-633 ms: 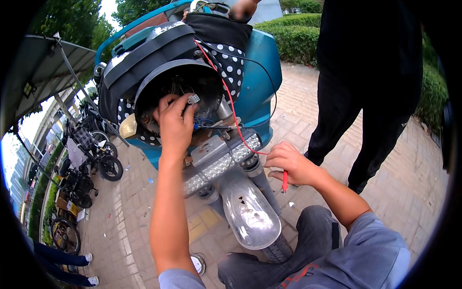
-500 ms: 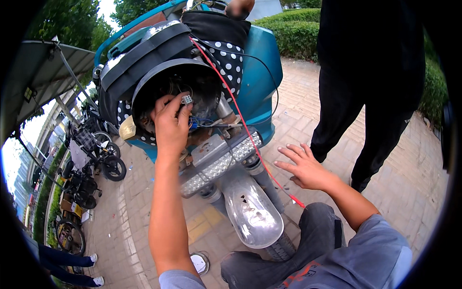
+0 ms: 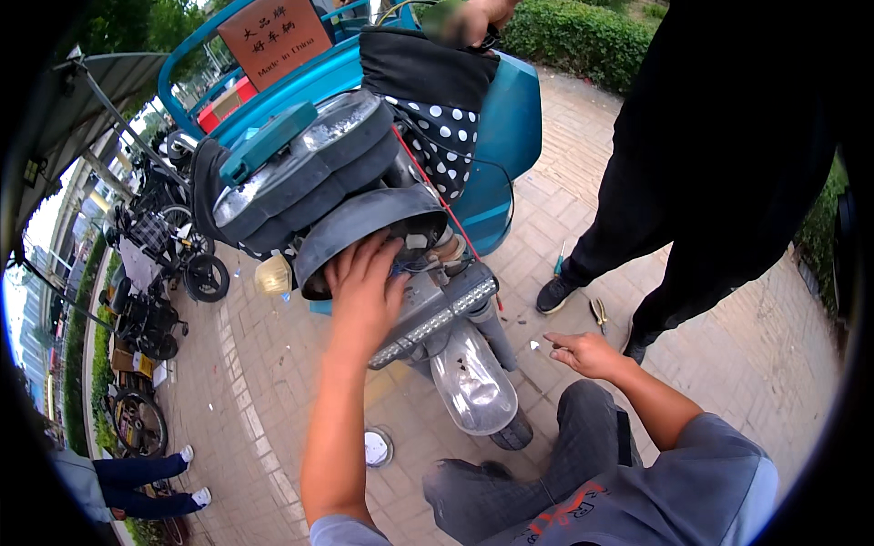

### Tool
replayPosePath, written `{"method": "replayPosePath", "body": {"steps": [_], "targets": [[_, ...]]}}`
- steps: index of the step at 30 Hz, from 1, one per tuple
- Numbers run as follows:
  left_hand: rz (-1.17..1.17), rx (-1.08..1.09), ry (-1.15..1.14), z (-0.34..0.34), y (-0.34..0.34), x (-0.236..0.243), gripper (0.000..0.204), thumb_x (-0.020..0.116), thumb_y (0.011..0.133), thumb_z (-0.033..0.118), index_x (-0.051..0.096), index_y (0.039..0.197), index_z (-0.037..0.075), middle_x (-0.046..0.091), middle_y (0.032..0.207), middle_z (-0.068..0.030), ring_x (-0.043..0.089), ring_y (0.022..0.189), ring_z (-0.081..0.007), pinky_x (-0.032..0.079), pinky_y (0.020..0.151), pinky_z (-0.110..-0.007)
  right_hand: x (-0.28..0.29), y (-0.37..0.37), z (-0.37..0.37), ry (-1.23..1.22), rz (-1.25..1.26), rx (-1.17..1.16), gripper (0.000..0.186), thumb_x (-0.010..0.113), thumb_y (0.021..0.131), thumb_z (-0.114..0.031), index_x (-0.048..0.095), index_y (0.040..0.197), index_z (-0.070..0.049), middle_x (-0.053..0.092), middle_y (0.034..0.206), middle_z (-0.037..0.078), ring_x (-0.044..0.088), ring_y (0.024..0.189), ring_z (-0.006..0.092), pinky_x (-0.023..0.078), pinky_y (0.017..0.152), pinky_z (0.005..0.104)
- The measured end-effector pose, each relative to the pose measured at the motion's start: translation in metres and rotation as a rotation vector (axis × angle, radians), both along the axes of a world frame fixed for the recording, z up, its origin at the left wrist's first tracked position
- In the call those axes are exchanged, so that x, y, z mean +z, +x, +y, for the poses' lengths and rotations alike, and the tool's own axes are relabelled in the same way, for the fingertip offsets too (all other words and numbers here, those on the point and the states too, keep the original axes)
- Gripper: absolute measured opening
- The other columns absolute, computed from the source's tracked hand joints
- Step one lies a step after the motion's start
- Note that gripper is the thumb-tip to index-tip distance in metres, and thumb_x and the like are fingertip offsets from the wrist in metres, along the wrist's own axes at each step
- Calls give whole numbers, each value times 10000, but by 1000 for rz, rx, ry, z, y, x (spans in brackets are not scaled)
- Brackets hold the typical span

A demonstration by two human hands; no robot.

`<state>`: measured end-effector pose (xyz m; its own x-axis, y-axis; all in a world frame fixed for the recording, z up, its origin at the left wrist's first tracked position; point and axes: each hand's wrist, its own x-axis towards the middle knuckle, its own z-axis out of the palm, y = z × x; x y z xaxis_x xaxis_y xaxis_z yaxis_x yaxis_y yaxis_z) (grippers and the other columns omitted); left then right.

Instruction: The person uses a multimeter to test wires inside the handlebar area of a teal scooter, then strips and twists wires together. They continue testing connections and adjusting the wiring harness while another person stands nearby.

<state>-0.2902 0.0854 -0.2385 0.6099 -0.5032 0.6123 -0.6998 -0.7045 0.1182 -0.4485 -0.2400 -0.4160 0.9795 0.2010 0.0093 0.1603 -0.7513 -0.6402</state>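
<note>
My left hand reaches into the dark round headlight housing on the front of a blue three-wheeler. Its fingers are stretched out and spread, and the tips are partly lost inside the shell. A small pale block shows by the housing's right side. Down past the housing slants a thin red wire. Below my left hand sit an LED light bar and a shiny front mudguard. Above my right knee hangs my right hand, index finger out, other fingers loosely bent, nothing visible in it.
At the right stands a person in black trousers, with a hand by the handlebar. Pliers and a screwdriver lie near that person's shoes. A yellowish lamp juts out left of the housing. Parked bikes line the left.
The white connector has left my left hand's grip, and the fingers have spread over the housing opening. My right hand's fingers have bent except the index. The view has shifted.
</note>
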Motion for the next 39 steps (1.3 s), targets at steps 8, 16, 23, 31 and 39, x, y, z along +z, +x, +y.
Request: {"method": "replayPosePath", "body": {"steps": [8, 16, 23, 31, 39], "targets": [[660, -170, -178, -65, -221, 6, 560, 607, 894, 311, 492, 1367, 35, 448, 1457, -141, 413, 1350, -317, 268, 1133, -507, 141, -53, 124, 1081, 985, -361, 343, 543, 984, -285, 605, 1240, -66, 634, 1190, 95, 593, 1109, 243, 464, 928, 394], [1684, 994, -1844, 41, -374, 43, 624, 424, 1005, 431, 344, 1465, 18, 398, 1486, -185, 417, 1336, -325, 318, 1096, -449, 370, -101, 174, 808, 162, 427, 463, 516, 975, -258, 475, 1388, -51, 451, 1436, 148, 458, 1292, 297, 322, 1101, 436], [1081, 457, -1905, 49, -414, 126, 478, 541, 972, 408, 488, 1279, 46, 553, 1283, -123, 538, 1180, -280, 395, 1011, -423, 184, -119, 142, -371, 434, 771, 450, 584, 888, -368, 603, 1200, -44, 645, 1141, 206, 632, 1034, 374, 515, 850, 487], [691, 1517, -1768, 131, -651, 63, 199, 647, 840, 151, 566, 988, 47, 579, 870, -60, 565, 835, -198, 465, 836, -392, 131, -188, -63, -551, 520, 268, 273, 652, 780, -203, 651, 991, -29, 693, 953, 179, 679, 858, 349, 539, 763, 447], [1592, 1492, -1140, 104, -817, -72, 268, 596, 869, 214, 576, 1052, 20, 605, 1001, -110, 570, 895, -239, 448, 734, -370, 126, -304, -40, -251, 652, -112, 487, 589, 866, -378, 668, 1106, 38, 704, 942, 209, 705, 778, 319, 547, 789, 402]]}}
